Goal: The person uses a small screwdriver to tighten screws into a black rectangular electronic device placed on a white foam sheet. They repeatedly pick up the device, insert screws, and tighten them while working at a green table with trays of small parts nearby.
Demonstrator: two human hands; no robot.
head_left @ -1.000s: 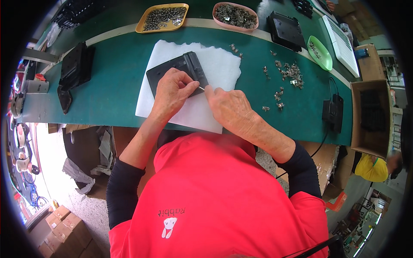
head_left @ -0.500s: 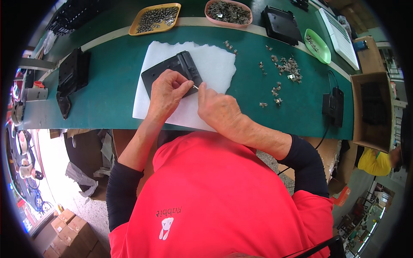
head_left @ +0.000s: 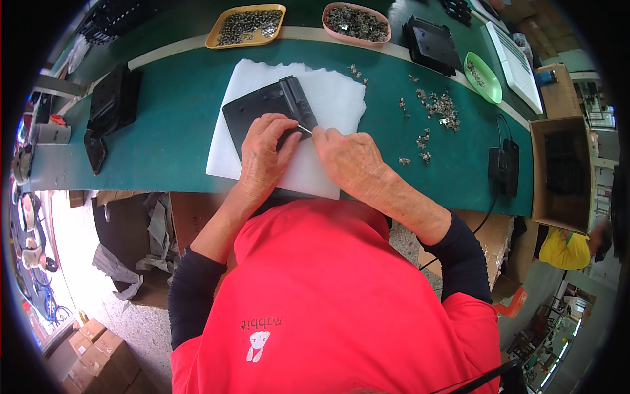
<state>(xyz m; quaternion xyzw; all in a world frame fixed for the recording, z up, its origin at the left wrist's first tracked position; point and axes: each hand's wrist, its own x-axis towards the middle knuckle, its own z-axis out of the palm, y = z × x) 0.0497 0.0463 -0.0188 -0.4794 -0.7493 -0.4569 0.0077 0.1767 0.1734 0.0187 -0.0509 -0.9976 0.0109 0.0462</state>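
A flat black plastic panel lies on a white foam sheet on the green bench. My left hand presses on the panel's near edge, fingers curled. My right hand sits just right of it, fingertips pinched on a thin metal pin that touches the panel between both hands. My forearms in dark sleeves reach in from below, above my red shirt.
Small metal parts are scattered right of the sheet. A yellow tray and a pink tray of parts stand at the back, beside a green dish. Black parts lie left; a cardboard box stands right.
The view has shifted slightly. Both hands stay on the panel, and my right hand's fingertips have drawn closer to my left hand at the pin.
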